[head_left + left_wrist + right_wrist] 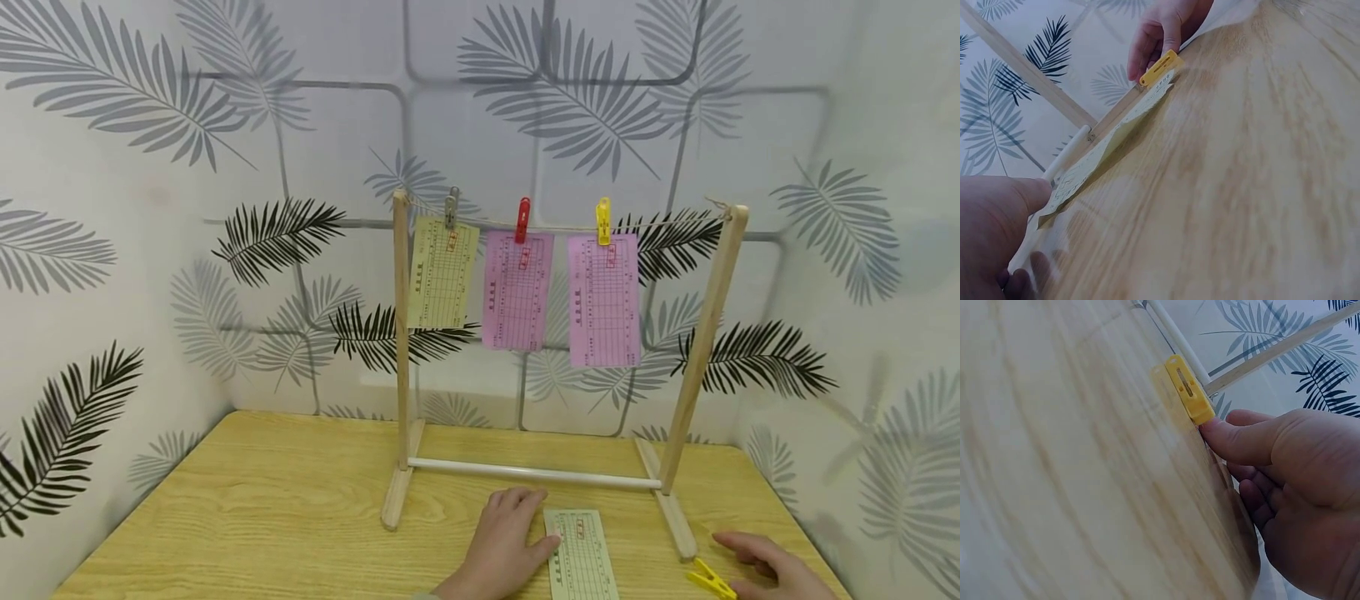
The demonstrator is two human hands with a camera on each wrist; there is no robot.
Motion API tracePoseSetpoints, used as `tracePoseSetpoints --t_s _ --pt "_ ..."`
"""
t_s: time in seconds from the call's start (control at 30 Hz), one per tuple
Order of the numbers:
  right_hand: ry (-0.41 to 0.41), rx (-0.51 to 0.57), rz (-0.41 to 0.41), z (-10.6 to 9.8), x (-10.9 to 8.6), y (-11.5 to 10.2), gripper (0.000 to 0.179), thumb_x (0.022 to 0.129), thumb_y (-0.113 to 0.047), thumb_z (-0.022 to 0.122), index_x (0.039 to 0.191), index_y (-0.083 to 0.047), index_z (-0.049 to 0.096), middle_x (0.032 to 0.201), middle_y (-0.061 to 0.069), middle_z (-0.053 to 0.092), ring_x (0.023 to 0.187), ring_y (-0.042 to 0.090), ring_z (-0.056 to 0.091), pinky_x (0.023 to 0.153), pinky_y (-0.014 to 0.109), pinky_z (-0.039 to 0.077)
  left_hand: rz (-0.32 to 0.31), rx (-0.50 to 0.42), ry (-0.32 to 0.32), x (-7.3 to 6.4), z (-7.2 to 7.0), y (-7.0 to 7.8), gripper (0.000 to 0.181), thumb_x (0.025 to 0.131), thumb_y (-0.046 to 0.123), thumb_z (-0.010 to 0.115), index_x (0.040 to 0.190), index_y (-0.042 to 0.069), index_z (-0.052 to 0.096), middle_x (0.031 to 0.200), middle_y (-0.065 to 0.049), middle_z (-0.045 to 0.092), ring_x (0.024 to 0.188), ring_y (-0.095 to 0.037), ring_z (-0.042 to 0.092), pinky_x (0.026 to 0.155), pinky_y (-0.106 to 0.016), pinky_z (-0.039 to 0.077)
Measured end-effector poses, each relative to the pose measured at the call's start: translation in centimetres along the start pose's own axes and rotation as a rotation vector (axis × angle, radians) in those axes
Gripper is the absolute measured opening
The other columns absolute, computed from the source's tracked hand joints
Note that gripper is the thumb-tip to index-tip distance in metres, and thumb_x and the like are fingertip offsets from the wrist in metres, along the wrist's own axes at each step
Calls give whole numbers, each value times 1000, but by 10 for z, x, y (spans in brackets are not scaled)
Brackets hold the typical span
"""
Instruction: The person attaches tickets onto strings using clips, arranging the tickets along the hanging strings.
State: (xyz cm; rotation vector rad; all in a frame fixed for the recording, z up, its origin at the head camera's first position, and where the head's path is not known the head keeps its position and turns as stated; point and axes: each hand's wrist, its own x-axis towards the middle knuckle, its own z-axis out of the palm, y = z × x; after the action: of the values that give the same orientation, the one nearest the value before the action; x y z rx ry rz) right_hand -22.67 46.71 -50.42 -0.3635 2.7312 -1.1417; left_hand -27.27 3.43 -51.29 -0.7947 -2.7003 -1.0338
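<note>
A pale green printed slip lies on the table in front of the rack, one edge bowed up a little in the left wrist view. My left hand rests beside it, thumb on its left edge and the other fingers reaching forward. Off to the right, a yellow clothespin lies on the tabletop. My right hand is next to that clothespin; in the right wrist view the thumb touches its near end. The index finger stays apart from it in the head view.
A wooden rack with a white crossbar stands behind the hands. From its string hang a green slip under a grey clip, and two pink slips under a red clothespin and a yellow one.
</note>
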Motion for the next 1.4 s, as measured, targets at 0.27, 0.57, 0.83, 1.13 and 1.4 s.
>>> tracePoseSetpoints --t_s 0.27,0.57,0.83,1.13,1.4 --pt "-44 -16 -25 1 2 1 61 108 -22 74 152 15 53 148 42 52 129 32 63 86 19 50 -7 24 3 1 4 -1 65 102 43 79 154 9 62 148 -10 61 138 -33 51 114 -59 42" --pt "-60 49 -117 3 2 6 52 109 -15 71 148 15 55 146 44 52 114 -23 44 89 17 51 -8 75 -17 5 2 1 63 103 47 76 152 9 64 148 -10 61 138 -33 52 113 -60 43" --pt "-46 87 4 4 2 0 52 113 -24 66 152 9 57 150 35 54 115 -15 48 88 17 50 0 92 6 4 4 0 59 104 46 75 150 10 66 147 -9 62 137 -33 53 111 -59 44" --pt "-42 44 -11 4 2 -8 49 111 -23 70 150 5 61 150 32 57 129 2 53 90 20 50 4 125 0 5 2 2 59 103 47 77 148 9 68 146 -10 62 136 -33 53 112 -57 43" --pt "-43 51 -138 8 0 -3 43 108 -14 73 146 5 65 143 32 59 115 -21 44 89 18 50 -14 141 -26 5 3 2 61 99 50 80 144 10 70 145 -9 62 136 -32 53 112 -57 43"
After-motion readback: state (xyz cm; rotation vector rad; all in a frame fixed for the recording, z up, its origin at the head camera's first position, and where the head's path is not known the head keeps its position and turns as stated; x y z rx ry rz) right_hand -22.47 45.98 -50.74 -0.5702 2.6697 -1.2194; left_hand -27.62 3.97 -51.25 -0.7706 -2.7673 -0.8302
